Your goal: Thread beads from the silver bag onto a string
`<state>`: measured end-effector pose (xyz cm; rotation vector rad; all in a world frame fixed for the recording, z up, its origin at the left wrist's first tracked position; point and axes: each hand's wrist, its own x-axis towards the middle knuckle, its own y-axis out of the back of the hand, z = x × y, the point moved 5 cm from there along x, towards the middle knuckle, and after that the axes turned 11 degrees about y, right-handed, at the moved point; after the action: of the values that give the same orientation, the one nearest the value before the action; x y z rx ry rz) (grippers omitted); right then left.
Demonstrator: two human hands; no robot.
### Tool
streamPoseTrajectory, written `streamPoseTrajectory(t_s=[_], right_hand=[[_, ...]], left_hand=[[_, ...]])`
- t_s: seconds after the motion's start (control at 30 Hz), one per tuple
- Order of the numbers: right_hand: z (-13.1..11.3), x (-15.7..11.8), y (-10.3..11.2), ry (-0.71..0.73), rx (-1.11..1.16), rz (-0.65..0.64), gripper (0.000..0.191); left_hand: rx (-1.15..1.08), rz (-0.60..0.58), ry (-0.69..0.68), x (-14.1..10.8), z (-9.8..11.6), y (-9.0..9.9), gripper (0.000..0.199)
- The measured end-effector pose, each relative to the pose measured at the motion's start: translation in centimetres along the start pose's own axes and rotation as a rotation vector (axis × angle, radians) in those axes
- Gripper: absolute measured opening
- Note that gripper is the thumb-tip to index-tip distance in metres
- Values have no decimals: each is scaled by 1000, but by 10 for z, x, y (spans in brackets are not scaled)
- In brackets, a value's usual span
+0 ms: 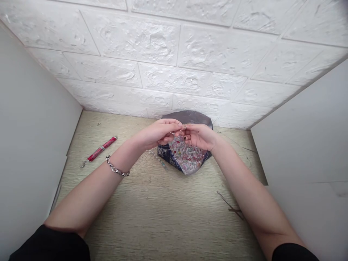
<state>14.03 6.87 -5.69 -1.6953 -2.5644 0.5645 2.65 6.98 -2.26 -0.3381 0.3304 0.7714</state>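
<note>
My left hand [164,133] and my right hand [199,136] meet fingertip to fingertip above an open pouch [170,158] of dark blue patterned fabric. Many small beads [187,156] in pink, white, red and clear fill the pouch. Both hands are closed in a pinch, and what lies between the fingertips is too small to name. A string of pale and turquoise beads [164,165] trails on the table at the pouch's left side. On my left wrist is a silver chain bracelet [115,169].
A red pen-like item [102,148] with a metal clasp lies at the left of the wooden table [163,217]. Thin metal tools [227,202] lie partly behind my right forearm. Fine wire [231,139] is at the right back, before a white brick-patterned wall [157,43]. Pale panels flank both sides.
</note>
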Motion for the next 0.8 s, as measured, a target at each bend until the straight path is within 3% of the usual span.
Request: streamPoseTrajectory(t_s=[0.1, 0.2, 0.3, 0.4, 0.5, 0.63, 0.8], right_hand=[[3, 3, 5, -32, 225, 74, 15], [4, 4, 8, -13, 173, 95, 13], [4, 0, 6, -22, -239, -22, 10], [5, -10, -10, -28, -769, -342, 11], [10, -21, -26, -77, -1088, -604, 12], [11, -25, -34, -102, -1290, -567, 11], [13, -25, -38, -42, -1314, -541, 12]], left_hand=[[-34, -1, -8, 0, 0, 1, 12], [-42, 2, -7, 0, 0, 1, 11], [-38, 12, -7, 1, 0, 1, 12], [-36, 27, -1, 1, 0, 2, 12], [-29, 27, 10, 1, -1, 1, 13], [-17, 14, 10, 2, -2, 0, 14], [-1, 13, 15, 2, -2, -1, 14]])
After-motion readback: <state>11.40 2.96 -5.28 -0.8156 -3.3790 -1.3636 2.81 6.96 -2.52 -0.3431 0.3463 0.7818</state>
